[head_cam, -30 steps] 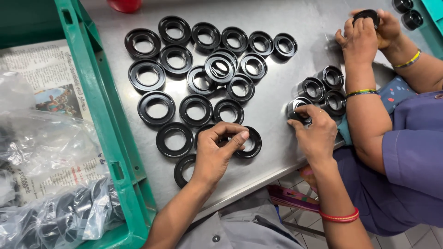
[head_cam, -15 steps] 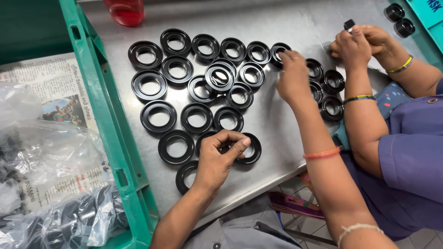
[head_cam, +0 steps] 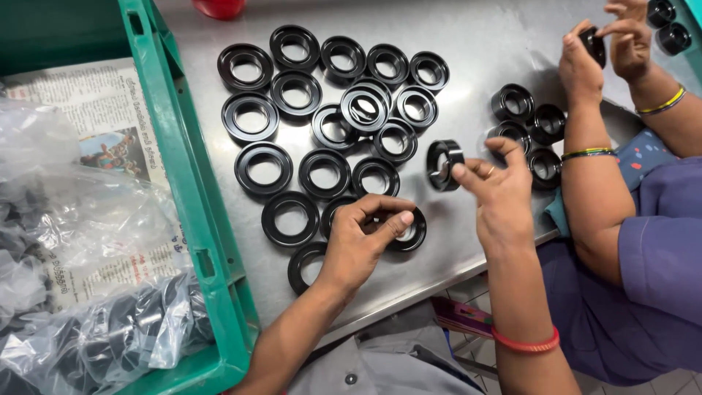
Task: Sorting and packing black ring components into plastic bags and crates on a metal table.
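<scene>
Black ring [head_cam: 444,164] stands on edge, bore sideways, pinched in right hand [head_cam: 499,192]; left hand [head_cam: 363,238] pinches flat ring [head_cam: 409,232] beside it on table [head_cam: 475,58].

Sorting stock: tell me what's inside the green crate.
The green crate holds a newspaper sheet and crumpled clear plastic bags with dark ring-shaped parts showing through. What lies under the paper is covered.

Beside me a green crate [head_cam: 183,168] holds newspaper [head_cam: 95,139] and plastic bags [head_cam: 110,336], possibly of dark parts.
</scene>
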